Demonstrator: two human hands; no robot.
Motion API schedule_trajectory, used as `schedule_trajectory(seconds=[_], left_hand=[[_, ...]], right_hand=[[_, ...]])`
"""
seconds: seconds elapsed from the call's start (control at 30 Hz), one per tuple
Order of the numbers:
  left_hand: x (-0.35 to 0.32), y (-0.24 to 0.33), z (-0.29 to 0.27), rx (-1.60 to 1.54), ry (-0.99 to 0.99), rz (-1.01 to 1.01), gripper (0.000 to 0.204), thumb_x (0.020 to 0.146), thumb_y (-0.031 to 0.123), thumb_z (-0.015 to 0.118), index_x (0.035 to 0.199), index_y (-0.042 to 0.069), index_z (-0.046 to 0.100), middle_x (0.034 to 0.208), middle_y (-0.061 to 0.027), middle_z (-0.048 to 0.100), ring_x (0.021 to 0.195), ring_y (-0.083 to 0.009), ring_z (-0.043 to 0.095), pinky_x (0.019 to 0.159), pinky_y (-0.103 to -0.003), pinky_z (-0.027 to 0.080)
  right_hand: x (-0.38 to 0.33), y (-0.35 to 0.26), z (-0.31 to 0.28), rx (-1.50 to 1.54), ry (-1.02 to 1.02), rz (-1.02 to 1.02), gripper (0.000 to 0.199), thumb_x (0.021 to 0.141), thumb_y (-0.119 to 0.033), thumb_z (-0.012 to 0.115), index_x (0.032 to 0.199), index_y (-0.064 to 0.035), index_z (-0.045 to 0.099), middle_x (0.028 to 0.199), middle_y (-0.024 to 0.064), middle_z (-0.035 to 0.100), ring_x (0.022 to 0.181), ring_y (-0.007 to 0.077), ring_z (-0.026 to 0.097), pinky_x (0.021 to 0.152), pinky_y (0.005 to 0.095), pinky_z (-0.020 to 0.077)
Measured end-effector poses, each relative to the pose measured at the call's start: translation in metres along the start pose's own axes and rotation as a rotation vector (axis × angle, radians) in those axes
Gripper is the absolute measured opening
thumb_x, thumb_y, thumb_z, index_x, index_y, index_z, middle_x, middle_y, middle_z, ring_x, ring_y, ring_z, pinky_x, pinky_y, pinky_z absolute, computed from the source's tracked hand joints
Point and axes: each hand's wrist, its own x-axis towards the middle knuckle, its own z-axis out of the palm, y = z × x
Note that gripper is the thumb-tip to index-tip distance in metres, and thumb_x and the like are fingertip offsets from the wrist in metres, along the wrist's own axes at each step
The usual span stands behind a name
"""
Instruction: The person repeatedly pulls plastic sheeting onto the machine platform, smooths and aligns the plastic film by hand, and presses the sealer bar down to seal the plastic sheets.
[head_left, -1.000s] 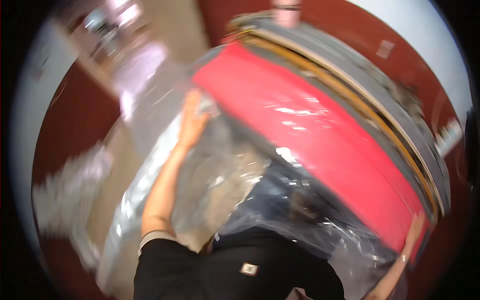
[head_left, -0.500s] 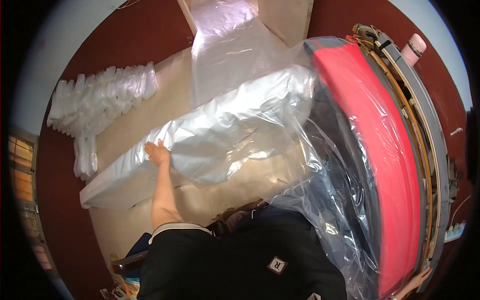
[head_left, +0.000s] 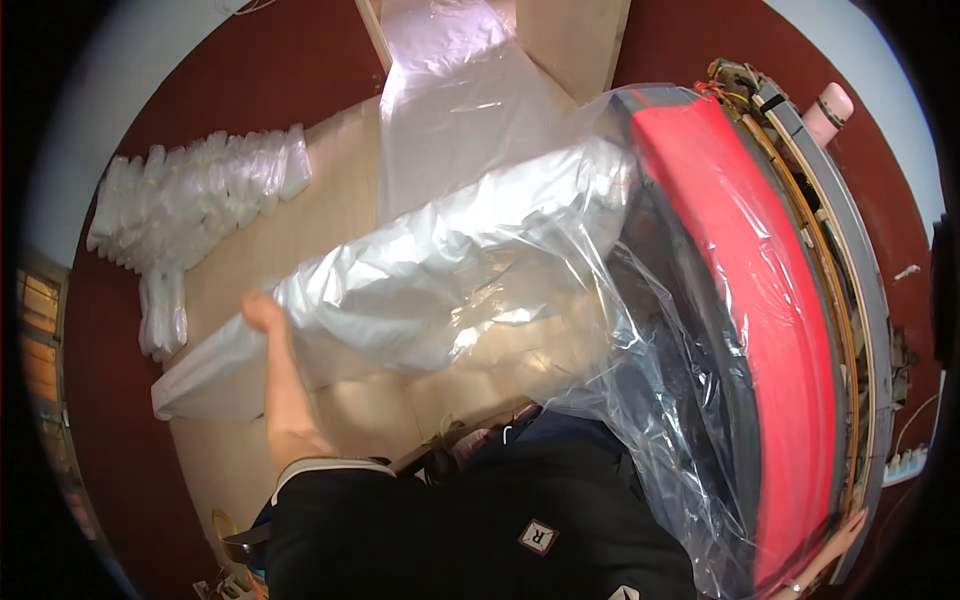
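Note:
My left hand (head_left: 264, 312) is closed on a long translucent plastic sheet (head_left: 400, 290), which lies crumpled and shiny across the tan table. From there the sheet runs right to clear film (head_left: 640, 400) heaped in loose folds by my body. The clear film reaches up to a long red padded strip (head_left: 770, 300) with dark edging. At the lower right, my right hand (head_left: 848, 532) rests with stretched fingers on the edge of a long grey-framed machine (head_left: 862, 280) beside the strip. Its palm side is hidden.
Several bundles of clear plastic bags (head_left: 210, 185) lie at the table's far left. A flat plastic web (head_left: 450, 110) comes down over a board at the back. The tan table (head_left: 265, 245) shows between them. A pink cylinder (head_left: 828, 112) stands behind the machine.
My left hand has slid left and a little lower along the plastic sheet, and its spread fingers have curled in. My right hand has moved slightly up along the machine's edge.

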Motion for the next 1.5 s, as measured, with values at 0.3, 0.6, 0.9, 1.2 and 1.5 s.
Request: schedule_trajectory(seconds=[0.3,0.6,0.9,1.2,1.5], left_hand=[[-0.203,0.358,-0.167,-1.209,-0.865,1.277,0.010,0.079,0.010,0.055,0.079,0.004,0.063,0.109,-0.0071,0.050,0.100,-0.0206,0.044,0.088,-0.034,0.035],[-0.388,0.457,-0.324,-1.680,-1.325,1.528,0.010,0.074,0.007,0.057,0.080,0.000,0.061,0.073,-0.0139,0.056,0.070,-0.0309,0.056,0.060,-0.037,0.045],[-0.344,0.590,-0.389,-2.058,-0.789,1.212,0.017,0.073,0.002,0.053,0.085,0.002,0.065,0.083,-0.0120,0.062,0.074,-0.0223,0.058,0.065,-0.029,0.045],[-0.395,0.625,-0.384,-2.107,-1.118,0.943,0.025,0.087,0.011,0.049,0.107,-0.003,0.058,0.104,-0.0061,0.059,0.096,-0.0117,0.052,0.084,-0.022,0.039],[-0.569,0.514,-0.285,-0.921,-1.846,1.775,0.014,0.081,0.003,0.056,0.094,-0.002,0.059,0.078,-0.0020,0.059,0.071,-0.0092,0.052,0.065,-0.023,0.043]], right_hand=[[-0.051,-0.240,0.119,0.489,-0.641,-0.163,0.028,0.089,-0.007,0.043,0.114,0.0009,0.051,0.108,0.0083,0.054,0.095,0.0155,0.054,0.084,0.0269,0.0408],[-0.106,-0.381,0.123,1.484,-0.651,0.229,0.058,0.071,-0.005,0.056,0.125,0.0019,0.035,0.107,0.0135,0.053,0.100,0.0183,0.052,0.086,0.0273,0.0383],[-0.157,-0.268,0.103,0.891,-0.819,0.100,0.007,0.065,-0.002,0.050,0.065,0.0012,0.056,0.062,0.0044,0.057,0.060,0.0113,0.054,0.055,0.0244,0.0411],[-0.112,-0.084,-0.081,0.729,0.313,0.443,0.014,0.076,0.002,0.048,0.089,-0.0031,0.051,0.077,0.0010,0.053,0.068,0.0077,0.049,0.061,0.0201,0.0403],[-0.132,0.011,-0.137,0.326,0.409,0.672,0.034,0.079,-0.003,0.056,0.110,-0.0005,0.044,0.073,0.0015,0.055,0.055,0.0044,0.045,0.051,0.0163,0.0375]])
